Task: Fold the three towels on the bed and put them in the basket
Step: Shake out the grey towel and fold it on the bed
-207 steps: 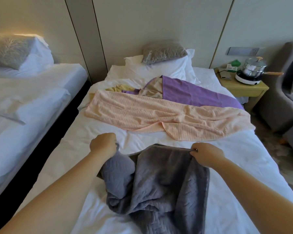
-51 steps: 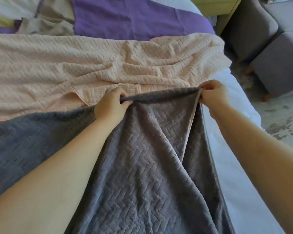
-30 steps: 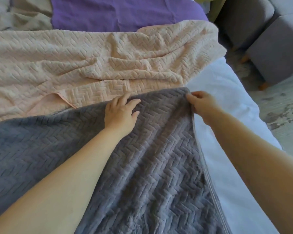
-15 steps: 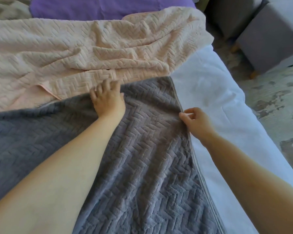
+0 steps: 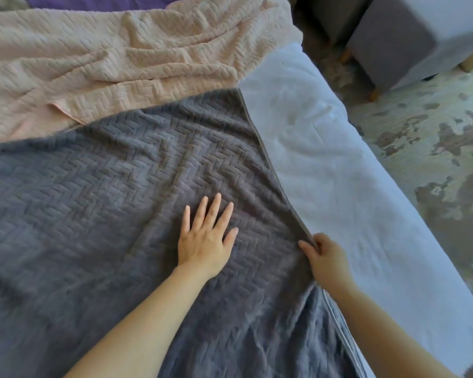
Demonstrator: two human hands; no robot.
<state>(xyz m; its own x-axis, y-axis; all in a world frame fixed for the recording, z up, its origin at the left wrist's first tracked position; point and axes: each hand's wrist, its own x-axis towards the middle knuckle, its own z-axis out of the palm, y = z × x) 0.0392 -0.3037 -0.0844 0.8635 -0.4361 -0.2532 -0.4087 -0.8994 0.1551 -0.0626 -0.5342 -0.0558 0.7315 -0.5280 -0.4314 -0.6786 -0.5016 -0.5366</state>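
A grey herringbone towel lies spread flat over the near part of the white bed. My left hand rests palm down on it, fingers apart, near its right side. My right hand pinches the towel's right hem between thumb and fingers. Beyond it a peach towel lies rumpled across the bed, its near edge lapping the grey one. A strip of a purple towel shows at the top edge. No basket is in view.
The bed's right edge drops to a mottled carpet. A grey upholstered footstool on wooden legs stands on the floor at the upper right, with another dark seat behind it.
Both hands have slid toward me along the grey towel. My left hand went from its far edge to flat on the middle; my right hand moved down the right hem, still pinching it.
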